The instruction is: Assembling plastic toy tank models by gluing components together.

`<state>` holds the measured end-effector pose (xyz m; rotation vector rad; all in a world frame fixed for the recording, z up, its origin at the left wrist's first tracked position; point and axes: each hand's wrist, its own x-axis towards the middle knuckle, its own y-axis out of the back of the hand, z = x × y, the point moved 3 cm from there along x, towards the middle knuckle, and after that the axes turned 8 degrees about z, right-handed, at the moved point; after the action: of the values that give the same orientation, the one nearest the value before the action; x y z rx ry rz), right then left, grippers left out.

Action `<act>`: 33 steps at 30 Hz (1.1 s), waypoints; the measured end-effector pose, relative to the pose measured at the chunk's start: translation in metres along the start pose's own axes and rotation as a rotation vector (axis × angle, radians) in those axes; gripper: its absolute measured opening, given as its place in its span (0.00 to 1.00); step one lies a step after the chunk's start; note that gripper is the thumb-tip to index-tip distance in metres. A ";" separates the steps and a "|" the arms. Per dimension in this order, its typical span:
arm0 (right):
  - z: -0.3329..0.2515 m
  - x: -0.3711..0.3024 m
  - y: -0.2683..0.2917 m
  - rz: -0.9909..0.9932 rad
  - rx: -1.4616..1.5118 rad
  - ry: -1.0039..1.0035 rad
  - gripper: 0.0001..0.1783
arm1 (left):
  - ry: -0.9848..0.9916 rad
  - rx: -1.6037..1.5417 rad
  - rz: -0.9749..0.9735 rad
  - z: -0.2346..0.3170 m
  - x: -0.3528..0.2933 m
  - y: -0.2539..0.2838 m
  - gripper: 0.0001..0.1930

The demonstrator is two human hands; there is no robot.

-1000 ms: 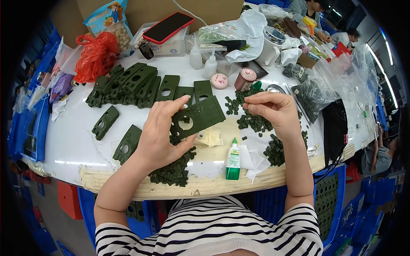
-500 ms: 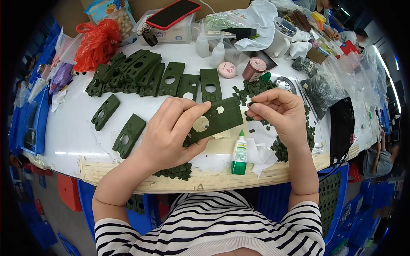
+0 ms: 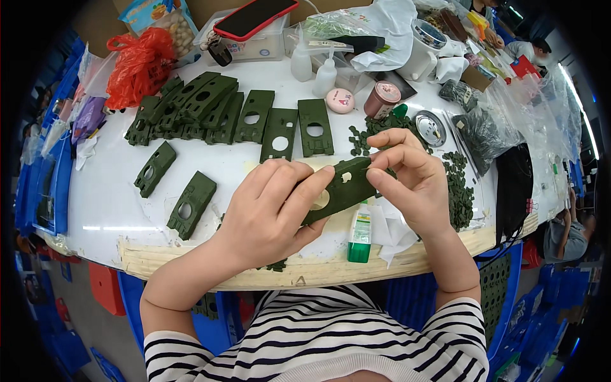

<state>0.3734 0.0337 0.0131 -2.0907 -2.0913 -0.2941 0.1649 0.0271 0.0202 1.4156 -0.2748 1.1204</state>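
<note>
My left hand grips a dark green plastic tank hull part, which has a large round hole and a smaller opening. The part is tilted above the table. At its right end, my right hand has thumb and forefinger pinched together, touching the edge. The small green piece in that pinch is mostly hidden by the fingertips now. Just below the held part, a glue bottle with a green base lies beside white tissue. Small green pieces are heaped to the right of my right hand.
More green hull parts are stacked at the back left, with single ones nearer. White squeeze bottles, a pink round tin and a brown jar stand behind. A red phone rests on a clear box. Plastic bags crowd the right.
The hull part has moved right and slightly nearer, tilting more. My right hand's pinching fingers have come from beside it to touch its right end.
</note>
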 end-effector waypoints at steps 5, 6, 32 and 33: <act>0.001 -0.006 -0.005 -0.033 -0.097 0.033 0.04 | 0.008 -0.024 -0.010 0.001 0.001 -0.008 0.32; 0.003 -0.006 -0.007 -0.040 -0.122 0.048 0.04 | 0.010 -0.023 -0.015 0.001 0.000 -0.009 0.32; 0.005 -0.007 -0.012 -0.071 -0.054 0.021 0.03 | 0.016 -0.034 -0.013 0.003 -0.003 -0.008 0.31; 0.005 -0.008 -0.012 -0.070 -0.059 0.014 0.03 | 0.013 -0.033 -0.013 0.002 -0.003 -0.008 0.31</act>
<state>0.3620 0.0278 0.0059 -2.0446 -2.1762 -0.3829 0.1706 0.0256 0.0132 1.3788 -0.2733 1.1092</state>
